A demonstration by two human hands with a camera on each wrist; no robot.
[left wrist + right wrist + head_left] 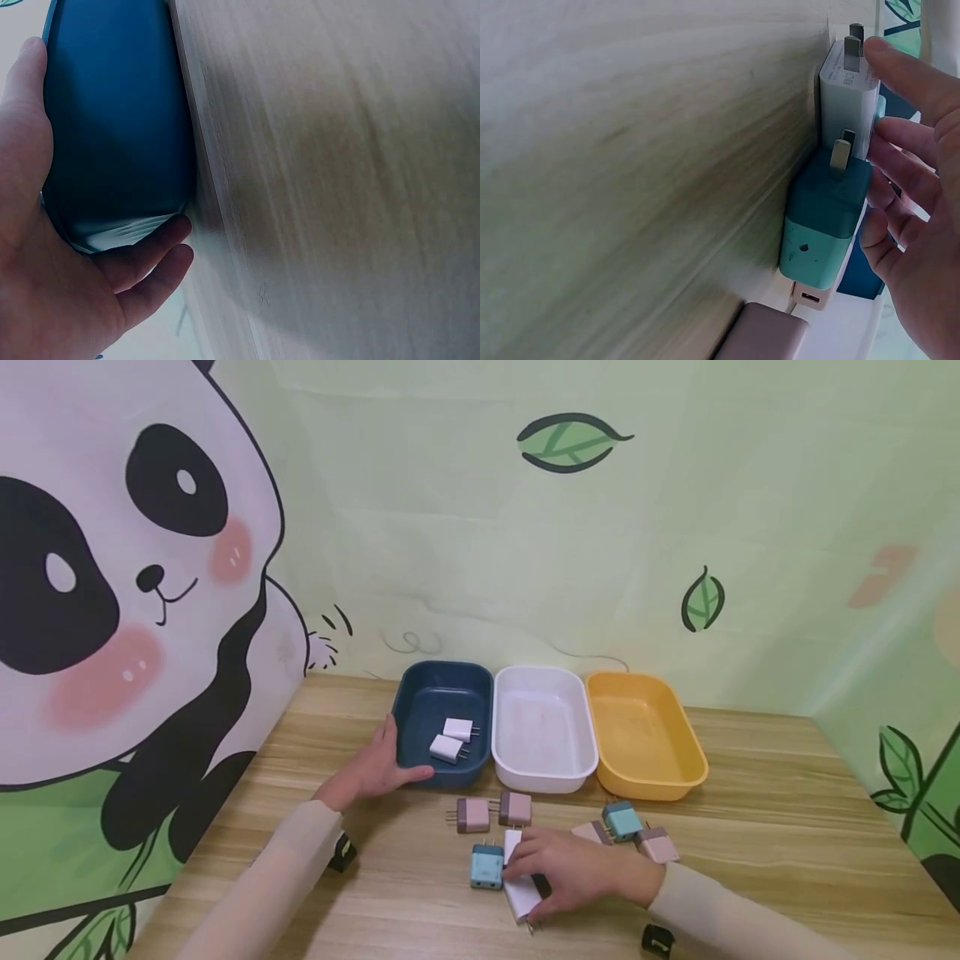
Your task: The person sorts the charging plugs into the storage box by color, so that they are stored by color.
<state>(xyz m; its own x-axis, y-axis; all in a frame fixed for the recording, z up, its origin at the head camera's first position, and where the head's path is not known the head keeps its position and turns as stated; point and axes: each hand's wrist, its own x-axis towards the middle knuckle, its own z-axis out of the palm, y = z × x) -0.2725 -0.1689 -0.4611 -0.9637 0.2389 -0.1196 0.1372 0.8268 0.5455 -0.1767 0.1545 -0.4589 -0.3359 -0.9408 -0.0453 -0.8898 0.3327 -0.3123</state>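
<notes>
My left hand (pixel 378 767) rests against the left front corner of a dark blue bin (pixel 405 710), thumb at the front rim and fingers along its outer wall. Two white chargers (pixel 458 729) lie in that bin. On the tabletop, my right hand (pixel 573 870) holds a white charger (pixel 521 897) between thumb and fingers; in the right wrist view its metal prongs stick out beside the thumb tip. Another white charger (pixel 512 841) lies just beyond, partly hidden by the fingers. A teal charger (pixel 487 866) sits immediately left of the held one.
A white bin (pixel 545 781) and a yellow bin (pixel 645 787) stand in a row right of the blue one. Pink chargers (pixel 474 815) lie in front of the bins. Right of my hand are another teal charger (pixel 622 821) and more pink ones (pixel 657 844).
</notes>
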